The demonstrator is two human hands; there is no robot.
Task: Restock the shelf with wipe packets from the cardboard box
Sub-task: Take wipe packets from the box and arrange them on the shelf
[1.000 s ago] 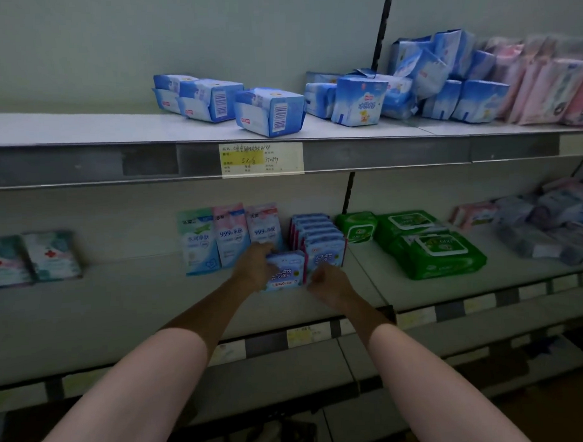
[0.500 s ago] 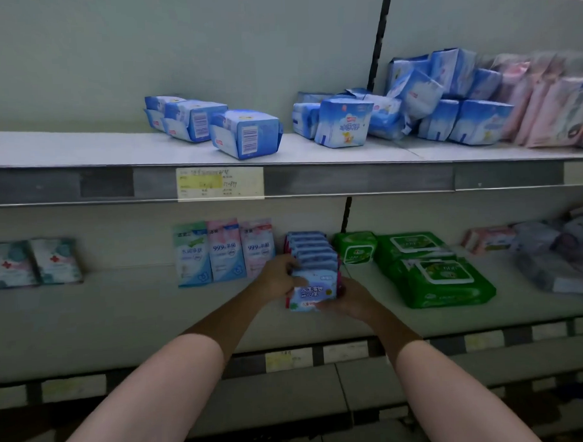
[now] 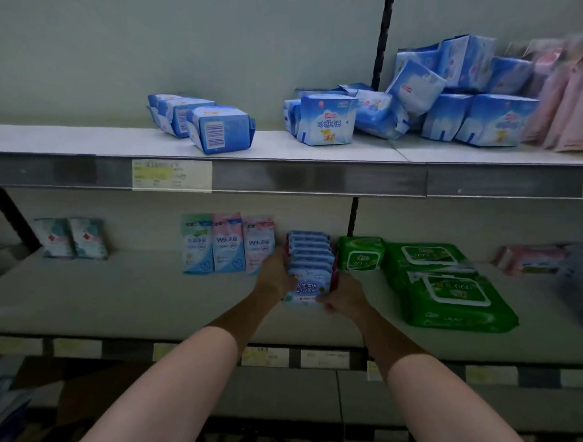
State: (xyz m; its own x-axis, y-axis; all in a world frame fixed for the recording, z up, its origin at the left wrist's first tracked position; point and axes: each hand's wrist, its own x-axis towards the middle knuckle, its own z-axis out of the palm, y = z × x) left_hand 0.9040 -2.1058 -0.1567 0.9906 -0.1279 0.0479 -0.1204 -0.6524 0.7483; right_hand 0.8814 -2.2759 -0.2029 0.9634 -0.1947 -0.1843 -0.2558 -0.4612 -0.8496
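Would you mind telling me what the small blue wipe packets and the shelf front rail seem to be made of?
Blue wipe packets: probably soft plastic film, slightly glossy; printed faces and thin, pliable-looking edges in a tight row. Shelf front rail: likely brushed or matte metal; grey with a dull, streaky sheen, though painted plastic cannot be ruled out.

The shelf [image 3: 121, 293] looks smooth, matt, painted; its upper front rail [image 3: 315, 178] is dull brushed metal with a paper label [image 3: 171, 174]. The wipe packets [image 3: 309, 263] and green packs [image 3: 451, 298] are glossy plastic film.
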